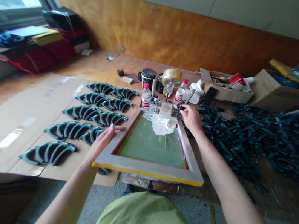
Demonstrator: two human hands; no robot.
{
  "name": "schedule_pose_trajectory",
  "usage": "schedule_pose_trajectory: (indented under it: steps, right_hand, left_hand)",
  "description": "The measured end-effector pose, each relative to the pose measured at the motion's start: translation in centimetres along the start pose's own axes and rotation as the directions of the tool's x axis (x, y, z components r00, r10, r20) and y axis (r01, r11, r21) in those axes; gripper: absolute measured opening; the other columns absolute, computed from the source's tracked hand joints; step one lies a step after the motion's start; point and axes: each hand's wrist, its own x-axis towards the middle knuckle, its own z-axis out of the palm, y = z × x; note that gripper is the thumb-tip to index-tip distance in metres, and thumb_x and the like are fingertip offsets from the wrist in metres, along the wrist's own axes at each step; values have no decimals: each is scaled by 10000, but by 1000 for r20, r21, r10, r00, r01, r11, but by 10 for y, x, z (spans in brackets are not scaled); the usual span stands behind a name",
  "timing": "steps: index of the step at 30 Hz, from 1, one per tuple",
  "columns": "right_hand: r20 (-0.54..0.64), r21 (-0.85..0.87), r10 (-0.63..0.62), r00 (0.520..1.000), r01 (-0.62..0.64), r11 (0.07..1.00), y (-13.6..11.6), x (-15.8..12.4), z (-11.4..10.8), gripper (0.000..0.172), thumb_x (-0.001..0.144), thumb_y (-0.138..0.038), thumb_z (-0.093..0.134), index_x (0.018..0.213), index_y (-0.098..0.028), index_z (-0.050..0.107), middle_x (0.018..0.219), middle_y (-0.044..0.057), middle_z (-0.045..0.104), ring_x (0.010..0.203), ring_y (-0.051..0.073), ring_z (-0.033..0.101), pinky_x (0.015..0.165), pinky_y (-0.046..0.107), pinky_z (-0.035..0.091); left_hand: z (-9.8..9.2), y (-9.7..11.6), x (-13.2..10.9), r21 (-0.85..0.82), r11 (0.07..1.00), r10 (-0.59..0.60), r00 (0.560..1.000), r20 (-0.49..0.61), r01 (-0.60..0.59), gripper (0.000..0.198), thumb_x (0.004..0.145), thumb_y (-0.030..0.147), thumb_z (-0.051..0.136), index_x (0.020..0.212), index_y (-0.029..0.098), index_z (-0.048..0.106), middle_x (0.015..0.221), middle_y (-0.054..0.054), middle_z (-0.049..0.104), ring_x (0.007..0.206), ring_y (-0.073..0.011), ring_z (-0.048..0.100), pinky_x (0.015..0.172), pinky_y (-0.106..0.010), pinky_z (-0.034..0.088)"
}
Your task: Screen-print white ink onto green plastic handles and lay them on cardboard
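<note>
While the unclenched left hand [105,138] flanks the lower-centre printing screen [150,149], the right hand [192,119] borders its far corner; grip unclear.

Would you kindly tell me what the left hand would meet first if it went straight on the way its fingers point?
The left hand would probably meet the frame's left side first, right by its fingers; whether they touch is unclear.

2 bottles [145,98] obstruct beyond frame [147,167]; dark heap [247,143] right; left cardboard [37,97] passable.
</note>
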Motion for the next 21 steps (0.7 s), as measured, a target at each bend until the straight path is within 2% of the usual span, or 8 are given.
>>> schedule_pose_trajectory:
  steps: [4, 10, 13, 15, 16, 18, 20, 21]
  right_hand:
    - [108, 7, 3, 994, -4, 1000, 27, -49, 19, 211, 895, -217, 518, 857, -100, 689, 811, 17, 707, 701, 103, 598, 677, 191, 499]
    - [300, 65, -207, 931, 196, 978, 10, -99, 61, 255, 790, -253, 730, 1035, -200, 685, 1022, 65, 670, 995, 198, 586, 903, 329, 445]
    - [271, 81, -196, 942, 181, 980, -12, -107, 58, 108, 864, -257, 651, 945, -197, 688, 939, 57, 636, 956, 194, 559, 895, 323, 425]
    - [200, 96, -221, 954, 206, 974, -36, -122, 55, 126, 889, -284, 619, 932, -185, 685, 912, 66, 615, 935, 200, 538, 865, 320, 426]
    - [173, 106, -268, 948, 252, 962, -49, -133, 55, 141, 898, -295, 604, 937, -186, 686, 902, 69, 608, 928, 203, 529, 852, 321, 426]
    - [181, 160, -456, 872, 431, 888, -69, -154, 57, 163, 921, -306, 567, 955, -208, 693, 898, 64, 608, 914, 197, 525, 840, 315, 425]
    - [232, 233, -600, 766, 555, 799, -69, -167, 59, 188, 936, -311, 545, 1034, -244, 691, 942, 50, 631, 922, 180, 544, 837, 297, 430]
    - [267, 243, -596, 757, 546, 802, -58, -169, 57, 206, 940, -305, 539, 1079, -255, 682, 972, 43, 645, 928, 170, 560, 832, 283, 435]
  left_hand:
    - [22, 45, 28, -153, 951, 274, 962, 13, -269, 530, 825, 637, 529, 1029, 168, 669, 1003, -80, 706, 823, -187, 657, 644, -264, 534]
    - [45, 67, 54, -256, 914, 321, 947, -18, -315, 514, 860, 617, 490, 1124, 188, 589, 866, -55, 703, 790, -163, 675, 619, -243, 533]
    - [55, 27, 34, -266, 947, 175, 983, -47, -181, 487, 848, 571, 557, 1153, 192, 580, 864, -54, 712, 718, -146, 683, 565, -216, 523]
    - [64, -15, 11, -183, 972, -123, 985, 120, 144, 484, 837, 544, 593, 1103, 140, 613, 894, -109, 726, 709, -178, 699, 517, -227, 523]
    - [67, -36, -1, -133, 942, -277, 939, 202, 307, 493, 839, 543, 591, 1115, 135, 612, 952, -136, 729, 750, -211, 713, 520, -254, 540]
    - [68, -75, -21, -170, 878, -406, 884, 231, 448, 403, 867, 489, 581, 1064, 139, 616, 972, -134, 731, 797, -226, 721, 573, -285, 568]
    - [56, -103, -33, -238, 852, -444, 884, 145, 467, 274, 878, 393, 592, 974, 138, 620, 908, -108, 736, 770, -213, 723, 583, -278, 569]
    - [44, -114, -36, -250, 854, -452, 889, 76, 456, 228, 880, 349, 589, 935, 131, 624, 872, -101, 737, 744, -204, 723, 577, -267, 565]
